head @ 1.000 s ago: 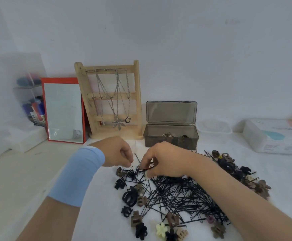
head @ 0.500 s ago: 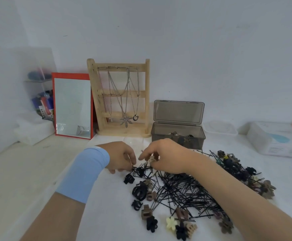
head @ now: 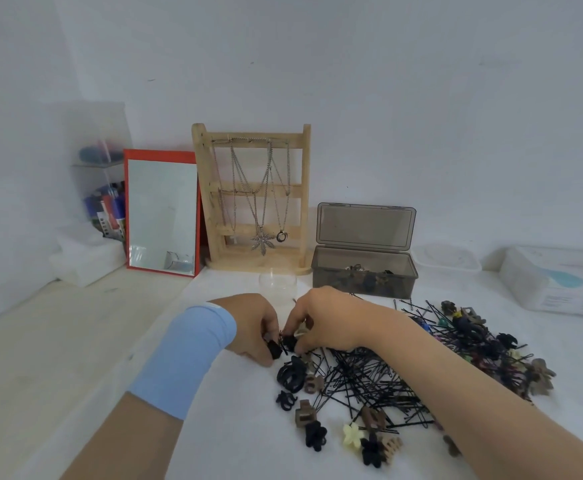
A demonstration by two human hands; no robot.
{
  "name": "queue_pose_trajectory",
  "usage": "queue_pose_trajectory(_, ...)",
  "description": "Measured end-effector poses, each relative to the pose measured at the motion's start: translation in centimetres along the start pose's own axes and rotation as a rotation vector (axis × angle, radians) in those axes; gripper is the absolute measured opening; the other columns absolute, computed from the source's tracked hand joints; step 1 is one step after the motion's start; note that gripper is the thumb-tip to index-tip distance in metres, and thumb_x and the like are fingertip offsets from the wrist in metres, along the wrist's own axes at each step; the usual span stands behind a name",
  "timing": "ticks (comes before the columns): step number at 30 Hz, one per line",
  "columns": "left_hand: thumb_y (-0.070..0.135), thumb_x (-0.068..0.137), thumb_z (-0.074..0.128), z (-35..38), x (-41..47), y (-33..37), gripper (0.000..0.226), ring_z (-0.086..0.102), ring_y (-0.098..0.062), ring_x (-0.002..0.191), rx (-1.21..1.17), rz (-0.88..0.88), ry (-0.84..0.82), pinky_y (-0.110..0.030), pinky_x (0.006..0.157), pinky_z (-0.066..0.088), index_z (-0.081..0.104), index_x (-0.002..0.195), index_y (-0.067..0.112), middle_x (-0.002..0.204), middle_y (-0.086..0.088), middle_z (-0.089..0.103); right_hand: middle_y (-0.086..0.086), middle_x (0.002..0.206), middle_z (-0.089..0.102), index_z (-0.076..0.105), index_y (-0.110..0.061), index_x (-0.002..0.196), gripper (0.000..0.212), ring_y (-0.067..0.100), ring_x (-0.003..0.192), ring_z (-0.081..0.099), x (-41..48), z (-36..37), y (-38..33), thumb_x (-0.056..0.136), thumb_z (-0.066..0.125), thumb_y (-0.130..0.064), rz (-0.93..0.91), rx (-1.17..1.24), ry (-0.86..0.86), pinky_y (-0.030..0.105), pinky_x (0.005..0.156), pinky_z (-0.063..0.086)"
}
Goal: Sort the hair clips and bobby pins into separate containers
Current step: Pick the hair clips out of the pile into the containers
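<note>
Both hands have moved closer together, at the left edge of the pile of bobby pins (head: 363,379). Now the left hand (head: 252,327) has its fingers curled round a small black clip (head: 275,350). Next to it, the right hand (head: 328,320) pinches what looks like a pale clip (head: 300,330). The thin pins lie tangled just beside both clips. One could snag on a clip and ride along into the dark box (head: 363,282), which has clips in it. More hair clips (head: 473,334) lie on the right.
</note>
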State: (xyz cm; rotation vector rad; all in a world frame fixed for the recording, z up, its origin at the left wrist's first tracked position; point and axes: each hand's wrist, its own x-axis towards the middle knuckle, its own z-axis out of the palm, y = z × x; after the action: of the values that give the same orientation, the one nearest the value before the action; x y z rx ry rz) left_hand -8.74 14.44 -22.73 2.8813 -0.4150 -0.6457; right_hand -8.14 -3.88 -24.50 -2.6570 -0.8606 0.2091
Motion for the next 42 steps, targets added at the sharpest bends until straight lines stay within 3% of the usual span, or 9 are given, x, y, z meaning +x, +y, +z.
queue_pose_trajectory(4, 0.031, 0.076, 0.078, -0.8, 0.0, -0.3, 0.014, 0.054, 0.002, 0.041, -0.077, 0.022, 0.027, -0.009, 0.040, 0.037, 0.066, 0.083, 0.028, 0.058, 0.013, 0.067, -0.023, 0.082, 0.056, 0.074, -0.035, 0.098, 0.025, -0.007, 0.075, 0.050, -0.5, -0.1, 0.9, 0.075, 0.083, -0.033, 0.019, 0.055, 0.045, 0.011, 0.061, 0.036)
queue_pose_trajectory(8, 0.032, 0.079, 0.078, -2.2, 0.4, 0.2, 0.012, 0.058, 0.002, 0.049, -0.140, 0.085, 0.149, -0.016, 0.051, 0.041, 0.067, 0.084, 0.030, 0.067, 0.011, 0.071, -0.019, 0.091, 0.062, 0.069, -0.036, 0.090, 0.025, -0.014, 0.074, 0.054, -1.4, -1.9, 2.5, 0.073, 0.085, -0.032, 0.058, 0.128, 0.112, 0.006, 0.058, 0.038)
queue_pose_trajectory(12, 0.037, 0.080, 0.077, -3.4, 2.6, 3.0, 0.015, 0.057, 0.000, 0.076, -0.052, 0.164, 0.386, -0.017, 0.056, 0.033, 0.067, 0.090, 0.034, 0.086, 0.015, 0.065, -0.016, 0.077, 0.065, 0.071, -0.033, 0.087, 0.019, -0.007, 0.062, 0.061, -2.2, -4.1, 4.8, 0.073, 0.084, -0.030, 0.163, 0.188, 0.231, 0.007, 0.052, 0.039)
queue_pose_trajectory(17, 0.027, 0.084, 0.075, -4.7, 7.3, 7.2, 0.012, 0.057, -0.013, 0.085, -0.191, 0.213, 0.533, -0.021, 0.067, 0.038, 0.065, 0.091, 0.029, 0.092, 0.010, 0.062, -0.003, 0.108, 0.069, 0.073, -0.022, 0.107, 0.025, 0.015, 0.093, 0.062, -2.1, -7.5, 9.3, 0.082, 0.076, -0.022, 0.370, 0.049, 0.452, 0.028, 0.082, 0.052)
queue_pose_trajectory(24, 0.019, 0.086, 0.073, -5.0, 11.7, 9.0, 0.039, 0.062, -0.017, 0.106, -0.153, 0.194, 0.521, -0.024, 0.087, 0.042, 0.062, 0.124, 0.022, 0.121, 0.004, 0.065, -0.001, 0.117, 0.069, 0.065, -0.021, 0.129, 0.041, 0.015, 0.102, 0.062, -1.2, -8.3, 12.0, 0.089, 0.071, -0.015, 0.383, -0.004, 0.424, 0.020, 0.087, 0.041)
queue_pose_trajectory(28, 0.018, 0.088, 0.069, -4.8, 10.5, 7.3, 0.025, 0.059, -0.007, 0.092, -0.210, 0.235, 0.605, -0.015, 0.076, 0.039, 0.064, 0.111, 0.029, 0.105, 0.013, 0.065, -0.003, 0.114, 0.070, 0.070, -0.020, 0.120, 0.032, 0.016, 0.108, 0.064, -1.8, -7.7, 11.1, 0.091, 0.064, -0.006, 0.323, -0.036, 0.445, 0.023, 0.094, 0.046)
queue_pose_trajectory(31, 0.023, 0.085, 0.072, -4.6, 7.7, 6.2, 0.015, 0.060, -0.004, 0.085, -0.163, 0.250, 0.522, -0.013, 0.062, 0.036, 0.062, 0.085, 0.035, 0.088, 0.018, 0.062, -0.022, 0.086, 0.067, 0.075, -0.030, 0.090, 0.016, -0.004, 0.084, 0.063, -2.6, -7.3, 8.2, 0.087, 0.070, -0.016, 0.207, 0.036, 0.346, 0.017, 0.079, 0.049)
queue_pose_trajectory(34, 0.029, 0.084, 0.070, -3.8, 4.4, 5.4, 0.009, 0.062, 0.001, 0.072, -0.077, 0.238, 0.296, -0.018, 0.060, 0.041, 0.064, 0.081, 0.035, 0.080, 0.016, 0.067, -0.026, 0.071, 0.066, 0.078, -0.030, 0.084, 0.011, -0.013, 0.069, 0.059, -3.3, -6.3, 4.6, 0.081, 0.076, -0.020, 0.071, 0.098, 0.179, 0.003, 0.060, 0.040)
queue_pose_trajectory(42, 0.034, 0.081, 0.057, -1.4, -1.3, 3.6, 0.010, 0.063, -0.009, 0.075, -0.041, 0.044, 0.065, -0.024, 0.072, 0.051, 0.066, 0.081, 0.031, 0.075, 0.009, 0.072, -0.017, 0.080, 0.068, 0.077, -0.031, 0.094, 0.018, -0.002, 0.074, 0.061, -3.3, -2.5, 0.1, 0.078, 0.080, -0.023, 0.016, 0.104, -0.077, 0.017, 0.069, 0.047)
